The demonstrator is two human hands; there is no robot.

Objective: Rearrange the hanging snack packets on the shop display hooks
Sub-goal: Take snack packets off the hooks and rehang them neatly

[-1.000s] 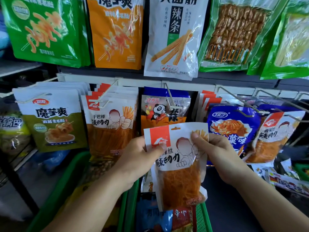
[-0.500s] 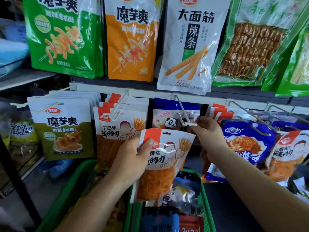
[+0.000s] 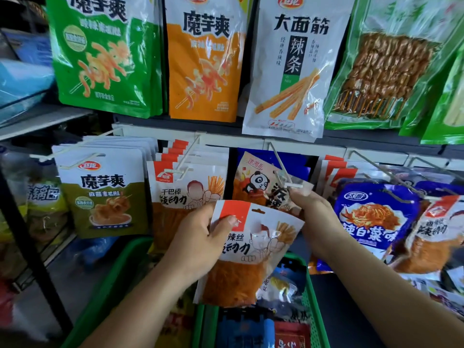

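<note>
Orange-and-white plastic snack packet (image 3: 251, 249) now rests in the left hand (image 3: 200, 244) alone, centre frame; the right hand (image 3: 313, 212) has moved up to pinch the panda-printed packet (image 3: 261, 182) (probably unhooking it) on the wire hook (image 3: 278, 162).

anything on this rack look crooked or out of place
Yes. The panda packet on the middle hook hangs tilted, its corner pinched by the right hand. The white and orange packet is off any hook, held by the left hand.

Upper row: four large packets (image 3: 206, 59) hanging side by side. Lower row: hooked packet stacks (image 3: 100, 192) beneath. Basket (image 3: 313, 297) below, before the display.
</note>
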